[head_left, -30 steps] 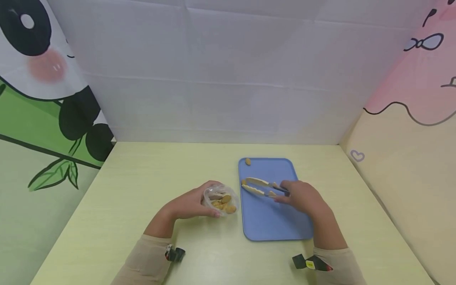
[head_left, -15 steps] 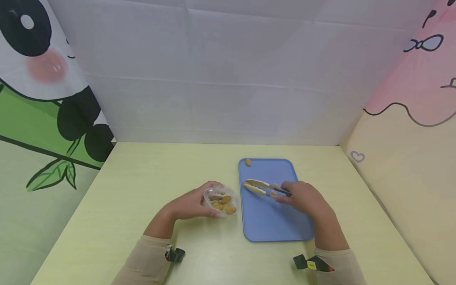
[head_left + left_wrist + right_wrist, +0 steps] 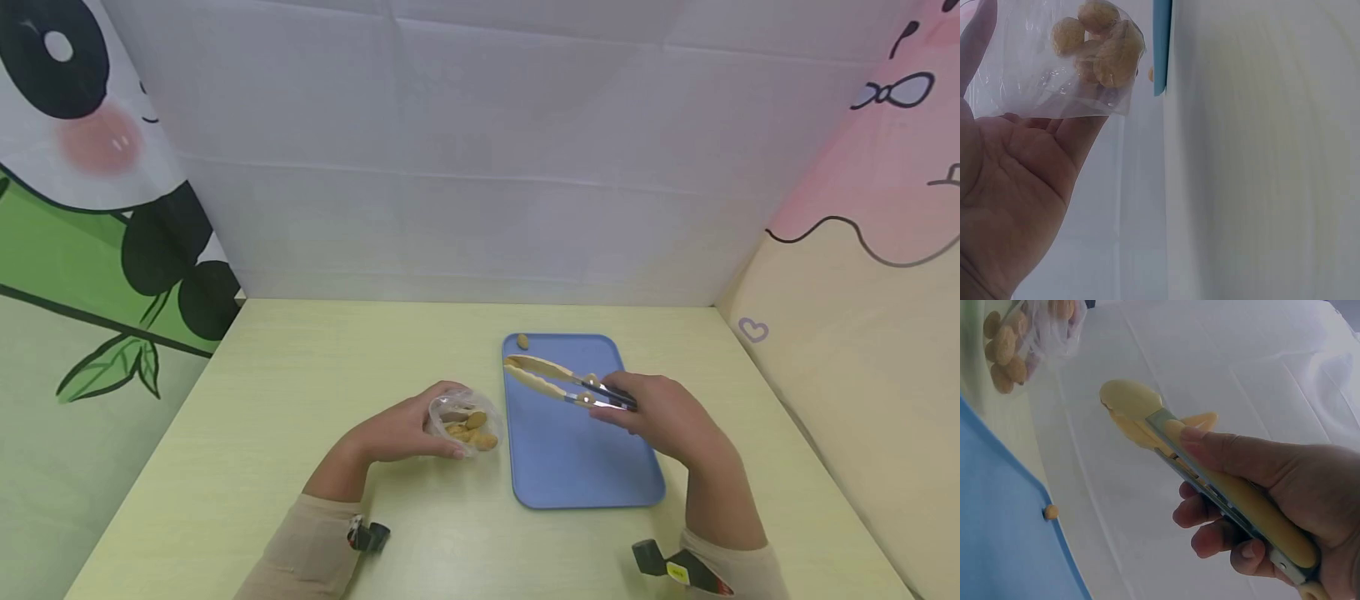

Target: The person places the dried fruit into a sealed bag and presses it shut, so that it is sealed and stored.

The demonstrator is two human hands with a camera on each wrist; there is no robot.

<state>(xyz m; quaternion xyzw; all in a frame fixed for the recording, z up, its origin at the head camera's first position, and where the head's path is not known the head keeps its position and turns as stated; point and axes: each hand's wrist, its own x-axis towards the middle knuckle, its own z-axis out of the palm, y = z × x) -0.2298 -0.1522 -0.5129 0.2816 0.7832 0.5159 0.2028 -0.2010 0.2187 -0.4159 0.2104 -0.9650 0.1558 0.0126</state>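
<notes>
My left hand (image 3: 412, 429) holds a clear plastic bag (image 3: 1022, 75) with its mouth spread, left of the blue tray (image 3: 577, 467). Several tan, nut-like ovals (image 3: 468, 429) lie inside it. My right hand (image 3: 667, 412) grips cream-tipped tongs (image 3: 542, 365) by their handles, raised over the tray. In the head view the tong tips come together near the tray's left edge. Whether they pinch a tan oval cannot be made out. A single tan oval (image 3: 522, 341) lies in the tray's far left corner.
A pale yellow table (image 3: 337, 350) spreads under the tray and the bag. Behind it rises a white cloth wall (image 3: 465, 225). Printed panels stand at the left and right sides.
The tongs have narrowed around a tan oval at the tray's left edge and been lifted; that oval no longer shows on the tray. My right hand has shifted right. The left hand stays still.
</notes>
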